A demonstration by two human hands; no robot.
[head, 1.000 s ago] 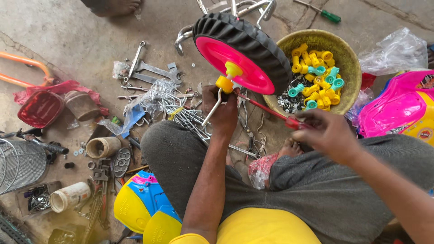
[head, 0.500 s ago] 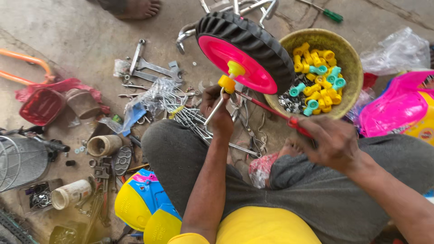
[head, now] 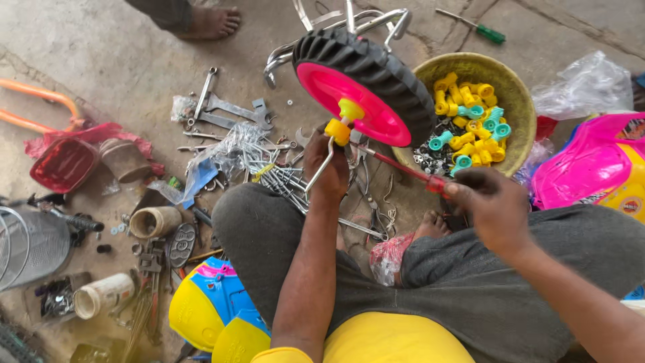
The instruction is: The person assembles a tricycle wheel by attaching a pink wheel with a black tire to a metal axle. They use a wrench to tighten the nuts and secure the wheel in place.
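Cluttered concrete floor (head: 101, 54), wheel (head: 366, 87) unmoved, right hand (head: 494, 208) shifted nearer

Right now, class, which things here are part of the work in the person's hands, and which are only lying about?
In hand:
- left hand gripping a bent metal rod
- black and pink wheel with a yellow cap
- right hand holding a red-handled screwdriver

Lying about:
- bowl of yellow and teal plastic caps
- spanners
- green screwdriver
- red basket

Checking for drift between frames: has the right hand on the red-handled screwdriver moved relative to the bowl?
Yes, slightly. The right hand has pulled back toward the person, down and a little right, away from the bowl, with the screwdriver in its grip.
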